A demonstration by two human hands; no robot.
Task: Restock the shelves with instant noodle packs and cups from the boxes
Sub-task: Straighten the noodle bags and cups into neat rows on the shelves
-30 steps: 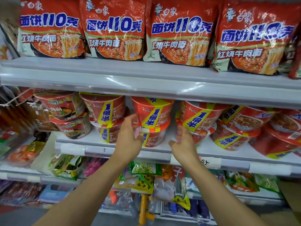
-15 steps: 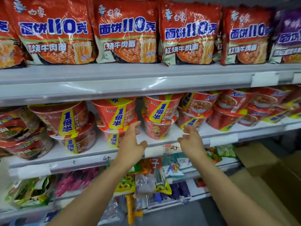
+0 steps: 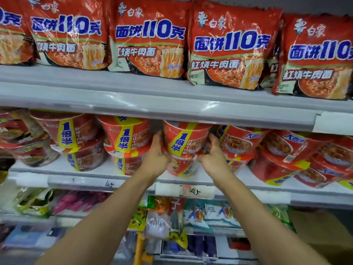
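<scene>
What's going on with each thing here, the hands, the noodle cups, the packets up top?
Left hand: pressed on the left side of the held cup.
Right hand: pressed on its right side.
Held cup: upright, top of a two-cup stack, between both hands.
Cup below: upright on the middle shelf.
Noodle packets: standing in a row on the top shelf.

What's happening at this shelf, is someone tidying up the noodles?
A person is stocking a shop shelf. Both hands reach to the middle shelf: the left hand and the right hand are placed on either side of a red noodle cup that sits on top of another cup. More red cups stand stacked in twos on both sides. On the top shelf, red noodle packs stand in a row.
</scene>
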